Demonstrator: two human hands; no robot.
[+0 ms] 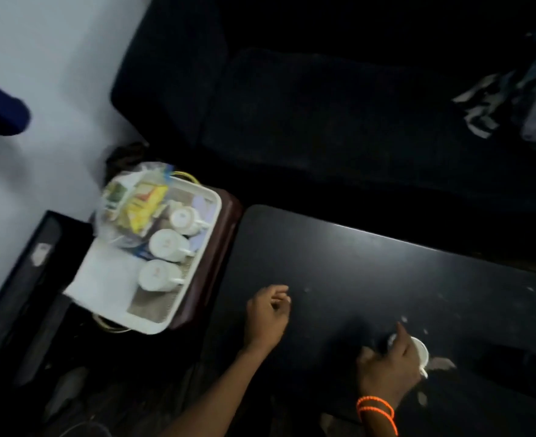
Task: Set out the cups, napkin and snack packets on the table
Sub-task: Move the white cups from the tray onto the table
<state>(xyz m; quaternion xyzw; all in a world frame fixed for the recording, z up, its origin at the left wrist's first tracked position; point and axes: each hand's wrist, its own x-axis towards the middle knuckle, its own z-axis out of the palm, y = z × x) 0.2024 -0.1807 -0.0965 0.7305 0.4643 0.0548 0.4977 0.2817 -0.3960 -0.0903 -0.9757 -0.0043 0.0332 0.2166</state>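
Head view: blurred and dim — small details are not showing.
Right hand (pixel 389 364): fingers are wrapping a white cup (pixel 419 350) that is sitting on the dark table (pixel 355 263), near its front edge.
Left hand (pixel 268 313): hovering empty over the table, fingers loosely curling, pinching nothing.
Tray (pixel 197 247): sitting on a low stand just beside the table — it is holding three white cups (pixel 165 242) in a row, a white napkin (pixel 102 279) and a clear bag of snack packets (pixel 134 206).
Risk, cup: it is resting close to the edge; a careless release could be tipping it off.
Risk, tray: the bag is leaning against the cups, so tugging it could be knocking one over.
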